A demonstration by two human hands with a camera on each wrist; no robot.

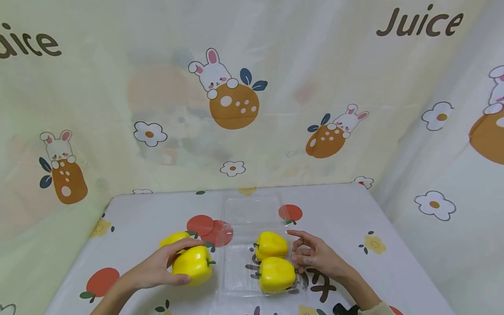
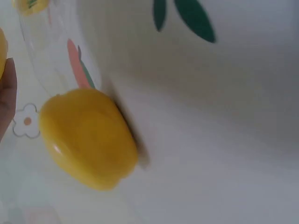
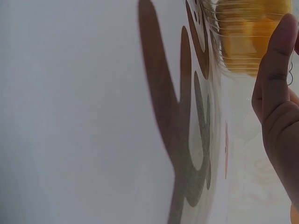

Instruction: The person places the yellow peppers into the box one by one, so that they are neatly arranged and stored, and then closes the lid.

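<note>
From the head camera, the left hand [image 1: 157, 269] lay curled over a yellow pepper [image 1: 193, 264] on the printed tablecloth [image 1: 354, 218], fingers wrapped across its top and thumb under its near side — a plain grip. Just behind that pepper, touching or nearly touching it, sat a second loose pepper [image 1: 173, 238], half hidden by the fingers. To the right stood a clear plastic clamshell tray [image 1: 236, 271] with its lid [image 1: 250, 210] folded back flat toward the wall. Two more peppers lay in the tray, the far one [image 1: 271, 245] and the near one [image 1: 277, 274], close together. The right hand [image 1: 316, 258] rested just beside the tray's right edge, fingers loosely spread and holding nothing, the fingertips near the far pepper.

The left wrist camera showed one yellow pepper [image 2: 86, 137] lying on the cloth, blurred, with part of a finger [image 2: 7, 98] at the left edge; the grip could not be judged here.

The right wrist camera showed a finger [image 3: 278, 60] raised beside the ribbed tray wall [image 3: 219, 42] — yellow showing through the plastic — with brown lettering on the cloth beneath.
</note>
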